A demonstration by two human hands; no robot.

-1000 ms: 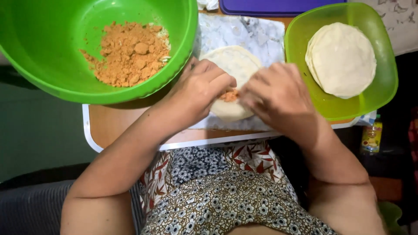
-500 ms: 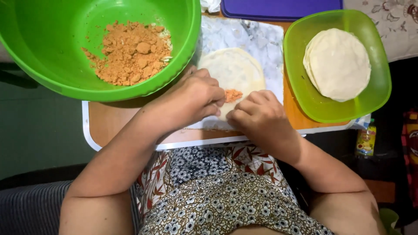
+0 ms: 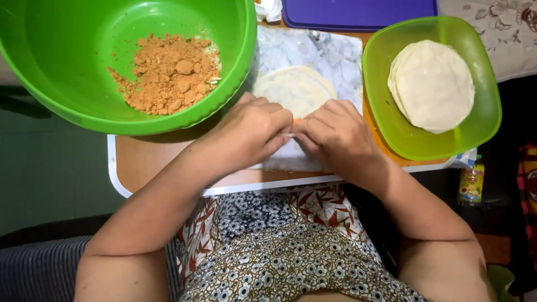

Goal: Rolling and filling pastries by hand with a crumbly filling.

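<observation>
While my left hand (image 3: 251,130) and right hand (image 3: 335,134) are pinching shut on the near edge of the dough round (image 3: 295,89) just ahead, I am folding it; next I judge needs even pressing.

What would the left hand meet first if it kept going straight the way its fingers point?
The left hand points toward the right hand; their fingertips already nearly touch over the round wrapper, so the right hand's fingers would probably come first.
</observation>
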